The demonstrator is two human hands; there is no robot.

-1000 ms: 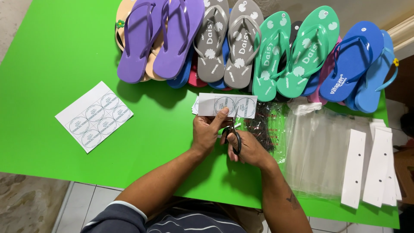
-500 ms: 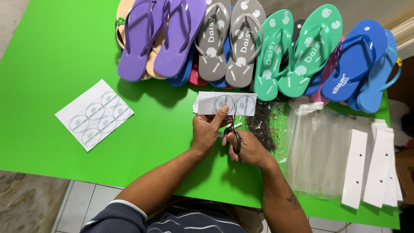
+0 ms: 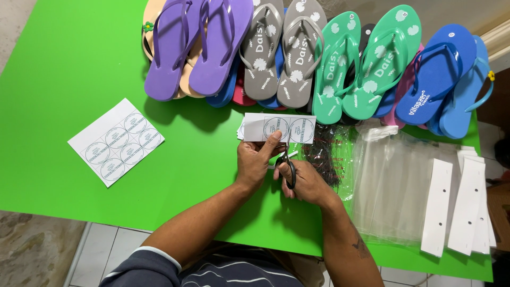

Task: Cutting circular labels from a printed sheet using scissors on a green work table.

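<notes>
So we've got a bright green tabletop (image 3: 69, 64) here, and everything else sits relative to it. Along its far edge there's a row of flip-flops: a purple pair (image 3: 196, 48), a grey pair (image 3: 281, 53), a teal-green pair (image 3: 361, 64) and a blue pair (image 3: 446, 79), with more pairs tucked underneath. Toward its left side lies a white sheet of round labels (image 3: 116, 141). On its right side we see a stack of clear plastic bags (image 3: 398, 186) and, nearest the right edge, white card strips (image 3: 457, 207).

Grey sleeve, white cuff, striped shirt
</notes>
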